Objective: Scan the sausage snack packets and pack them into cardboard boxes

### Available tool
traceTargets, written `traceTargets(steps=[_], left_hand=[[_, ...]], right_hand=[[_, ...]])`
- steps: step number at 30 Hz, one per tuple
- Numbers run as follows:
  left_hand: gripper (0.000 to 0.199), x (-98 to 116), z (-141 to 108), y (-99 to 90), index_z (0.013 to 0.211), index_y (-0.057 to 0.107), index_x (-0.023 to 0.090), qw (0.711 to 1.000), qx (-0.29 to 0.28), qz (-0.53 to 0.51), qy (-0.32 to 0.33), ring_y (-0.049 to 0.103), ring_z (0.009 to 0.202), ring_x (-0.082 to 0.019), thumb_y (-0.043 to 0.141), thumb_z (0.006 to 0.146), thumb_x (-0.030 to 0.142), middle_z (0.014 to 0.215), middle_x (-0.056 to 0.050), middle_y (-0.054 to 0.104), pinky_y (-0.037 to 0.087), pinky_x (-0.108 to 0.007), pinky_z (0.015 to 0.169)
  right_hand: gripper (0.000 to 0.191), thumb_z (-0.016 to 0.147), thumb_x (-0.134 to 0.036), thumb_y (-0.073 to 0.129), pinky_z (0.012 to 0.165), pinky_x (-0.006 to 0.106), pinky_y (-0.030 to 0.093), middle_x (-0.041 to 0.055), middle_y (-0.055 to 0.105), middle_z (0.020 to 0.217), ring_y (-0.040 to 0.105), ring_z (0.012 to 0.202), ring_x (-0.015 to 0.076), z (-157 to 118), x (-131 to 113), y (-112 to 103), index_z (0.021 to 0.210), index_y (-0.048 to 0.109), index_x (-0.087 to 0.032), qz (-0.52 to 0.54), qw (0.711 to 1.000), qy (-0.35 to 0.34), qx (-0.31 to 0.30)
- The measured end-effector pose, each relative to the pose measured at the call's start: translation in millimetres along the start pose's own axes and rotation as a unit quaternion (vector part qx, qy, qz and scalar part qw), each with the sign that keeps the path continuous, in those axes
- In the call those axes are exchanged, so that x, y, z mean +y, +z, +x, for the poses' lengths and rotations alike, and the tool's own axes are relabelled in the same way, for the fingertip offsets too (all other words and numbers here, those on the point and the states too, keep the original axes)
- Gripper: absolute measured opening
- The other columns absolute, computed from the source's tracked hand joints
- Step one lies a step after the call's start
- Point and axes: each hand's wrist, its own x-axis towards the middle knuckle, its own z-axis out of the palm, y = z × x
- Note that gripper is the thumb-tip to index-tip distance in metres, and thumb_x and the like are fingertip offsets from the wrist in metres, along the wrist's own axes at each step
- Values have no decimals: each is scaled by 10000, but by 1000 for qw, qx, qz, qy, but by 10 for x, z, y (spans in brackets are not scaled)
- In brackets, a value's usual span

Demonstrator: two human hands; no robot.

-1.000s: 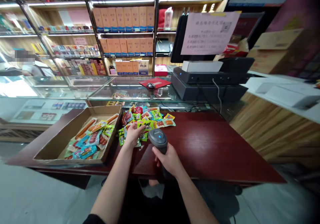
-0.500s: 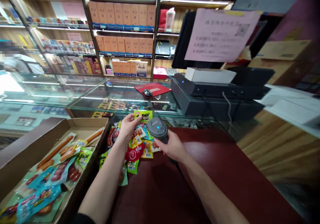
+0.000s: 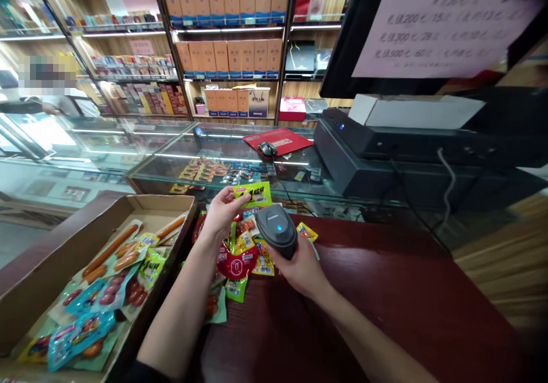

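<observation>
My left hand pinches a small green-yellow snack packet by its left end, thumb across its front. In my right hand is a dark grey barcode scanner with a lit blue light; its head is close to the packet's lower right. Below both hands lies a pile of packaged snacks on the dark red counter. A red packet lies on top of it, near a yellow packet and a green one. My left forearm hides part of the pile.
At left stands an open cardboard box holding several packaged sausages. Beyond the counter is a glass display case with a red mouse pad and mouse. A monitor stands at right. Another person is at far left.
The view has shifted closer and tilted downward. The packet and scanner stay close together in my hands. A yellow packet right of the scanner now shows.
</observation>
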Motion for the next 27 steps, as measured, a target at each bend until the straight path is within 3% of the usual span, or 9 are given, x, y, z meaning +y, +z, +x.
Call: traceTargets(steps=[7,13,19,22,27], left_hand=[[473,51,-27,31,807,622,148,1000,-9,9,-6,718,737,-163,951,506,307,829,-16,716,619,-296,680],[437,33,-38,29,784,624,162,999,15,37,-4,630,605,-78,930,520,326,791,14,697,488,-166,516],[478,97,-112,96,803,611,161,1000,-13,25,0,710,747,-174,941,507,339,827,-21,710,597,-304,690],[483,150,-208,102,810,608,159,1000,5,22,17,701,727,-160,943,511,336,829,-19,710,596,-295,687],[455,363,-524,-131,870,619,164,993,70,59,79,695,756,-149,912,576,351,881,-26,724,585,-276,722]], right_hand=[[223,801,-275,693,709,342,583,78,764,831,732,819,271,-13,-90,-53,1005,711,-184,-16,1000,13,-8],[216,818,-297,692,671,340,585,78,757,804,734,835,283,-24,-63,-61,1007,704,-192,-9,999,32,-13],[237,813,-327,709,611,342,586,72,743,745,738,797,301,-31,-129,-98,1019,709,-209,-12,999,36,-13],[215,809,-340,717,609,342,588,75,744,736,738,790,301,-60,-188,-100,981,709,-212,-7,999,31,-19],[187,808,-352,716,607,343,585,82,747,728,741,812,309,-138,-308,-72,924,696,-207,-9,999,5,-53]])
